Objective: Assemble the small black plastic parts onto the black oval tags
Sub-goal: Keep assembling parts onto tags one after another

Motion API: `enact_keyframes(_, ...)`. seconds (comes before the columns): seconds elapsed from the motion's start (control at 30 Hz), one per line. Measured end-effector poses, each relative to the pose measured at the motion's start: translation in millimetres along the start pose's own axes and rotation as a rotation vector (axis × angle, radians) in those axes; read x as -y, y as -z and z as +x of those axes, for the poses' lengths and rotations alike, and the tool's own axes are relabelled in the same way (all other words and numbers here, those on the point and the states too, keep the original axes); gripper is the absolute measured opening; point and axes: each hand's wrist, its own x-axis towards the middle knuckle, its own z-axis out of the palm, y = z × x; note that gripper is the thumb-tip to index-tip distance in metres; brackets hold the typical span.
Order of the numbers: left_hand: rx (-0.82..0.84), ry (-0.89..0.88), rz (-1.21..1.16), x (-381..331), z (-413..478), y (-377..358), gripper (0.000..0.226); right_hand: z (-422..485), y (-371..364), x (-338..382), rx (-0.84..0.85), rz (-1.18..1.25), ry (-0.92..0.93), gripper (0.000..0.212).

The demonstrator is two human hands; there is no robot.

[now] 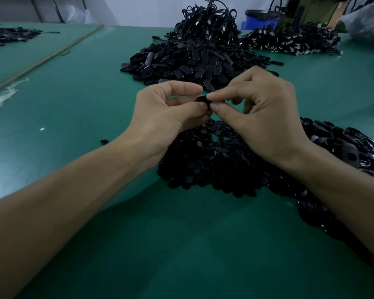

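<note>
Two bare hands meet above a green table [73,117]. Both pinch a single black oval tag [203,100] between them. The tag's long axis runs roughly across, from one hand toward the other, tilted slightly down toward the right hand. Both of its ends are covered by fingertips, so which face is up cannot be told.

The left hand [160,113] holds the tag between curled forefinger and thumb. The right hand [263,117] clamps the other end the same way, with its remaining fingers curled loosely behind. The thumb tips of the two hands nearly touch under the tag. Whether a small plastic part also sits in the grip is too dark to make out.

One tag is in hand, and five dark heaps lie around it, each holding too many pieces to count:
- A heap of small black parts [214,160] lies directly beneath the fingers.
- A glossier heap [343,145] spreads just beside the right wrist.
- Beyond the fingertips rises a tall mound of oval tags [194,61] topped with tangled cords.
- A lower pile of cords with pale metal ends [289,41] lies farther off, beyond the right hand.
- A fifth pile [7,35] lies well apart, far beyond the left hand.

One stray black piece [104,141] rests beside the left wrist.
</note>
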Motion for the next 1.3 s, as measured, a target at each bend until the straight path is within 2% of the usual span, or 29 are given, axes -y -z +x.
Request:
enact_keyframes(0.2,-0.017,-0.026,0.034,0.0,-1.2,1.2,0.021,5.6,1.2,0.1,0.004,0.23,-0.18,0.009)
enact_keyframes(0.37,-0.018,-0.059,0.071,0.7,-2.2,1.1,0.021,7.2,1.9,-0.2,0.002,0.291,-0.236,0.011)
enact_keyframes(0.7,-0.013,-0.099,0.119,2.4,-3.0,1.2,0.021,5.7,-0.4,1.1,0.027,0.29,-0.266,0.008)
enact_keyframes(1.03,-0.022,-0.117,0.13,3.6,-2.1,1.6,0.023,4.3,-0.1,3.0,0.079,0.178,-0.177,0.006)
enact_keyframes(1.3,-0.018,-0.13,0.133,4.7,-0.3,3.3,0.023,7.1,-0.2,-0.2,0.098,0.282,-0.237,0.011)
